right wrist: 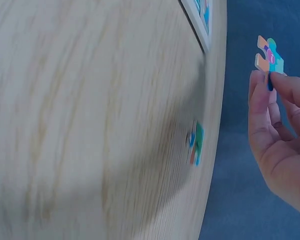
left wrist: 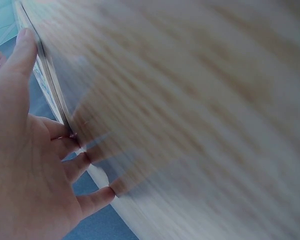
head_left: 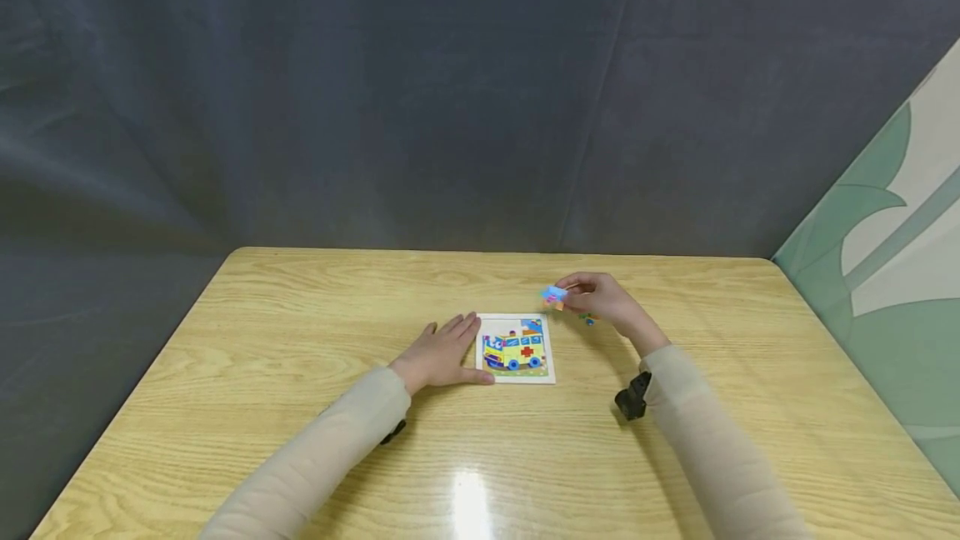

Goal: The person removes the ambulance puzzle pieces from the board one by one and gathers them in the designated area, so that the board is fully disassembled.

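A square jigsaw puzzle (head_left: 515, 352) in a white frame shows a yellow ambulance; bare white backing appears at its upper left. My left hand (head_left: 444, 354) is spread along the frame's left side, thumb at the lower corner and fingertips near the upper one. In the left wrist view the fingers of that hand (left wrist: 37, 155) touch the tabletop beside the frame. Between thumb and fingers, my right hand (head_left: 602, 300) pinches a blue, pink and orange puzzle piece (right wrist: 271, 57), raised above the table to the right of the frame's upper corner.
Another puzzle piece (head_left: 588, 319), green, blue and red, lies on the wooden table (head_left: 300, 332) under the right hand. A dark curtain (head_left: 450, 107) hangs behind the table's far edge. On the right stands a panel (head_left: 885, 257) with green leaf shapes.
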A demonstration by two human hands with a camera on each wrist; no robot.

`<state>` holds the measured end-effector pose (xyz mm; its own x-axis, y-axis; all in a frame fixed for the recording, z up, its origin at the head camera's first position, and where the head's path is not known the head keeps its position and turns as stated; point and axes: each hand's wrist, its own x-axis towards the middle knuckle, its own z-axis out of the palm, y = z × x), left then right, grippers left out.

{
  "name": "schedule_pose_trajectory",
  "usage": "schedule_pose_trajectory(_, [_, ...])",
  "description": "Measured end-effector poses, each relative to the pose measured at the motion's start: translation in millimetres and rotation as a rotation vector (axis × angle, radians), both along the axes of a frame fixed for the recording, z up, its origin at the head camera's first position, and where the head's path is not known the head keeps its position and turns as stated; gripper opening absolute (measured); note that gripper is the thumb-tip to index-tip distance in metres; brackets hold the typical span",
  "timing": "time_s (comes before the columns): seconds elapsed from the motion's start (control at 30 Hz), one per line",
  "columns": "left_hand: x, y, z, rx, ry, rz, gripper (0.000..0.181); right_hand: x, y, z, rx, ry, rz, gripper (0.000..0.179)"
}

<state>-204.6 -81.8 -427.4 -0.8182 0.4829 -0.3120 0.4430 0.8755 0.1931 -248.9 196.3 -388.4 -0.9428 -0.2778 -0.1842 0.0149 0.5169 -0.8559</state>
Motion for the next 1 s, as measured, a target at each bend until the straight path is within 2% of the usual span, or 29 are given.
schedule_pose_trajectory(0.27, [-1.1,0.7,-1.3,-0.014,0.001,-0.001,0.099,-0.8,27,3.2,-0.054,-0.034,-0.023,0.04])
schedule_pose_trajectory(0.6, [0.3,2.3,0.8,-0.01,-0.004,0.003,0.098,2.8,59,-2.4,-0.034,-0.052,-0.098,0.044])
schedule_pose_trajectory(1.0, [0.1,2.9,1.3,0.005,-0.016,0.011,0.097,5.5,88,-13.1,-0.002,-0.077,-0.108,0.046])
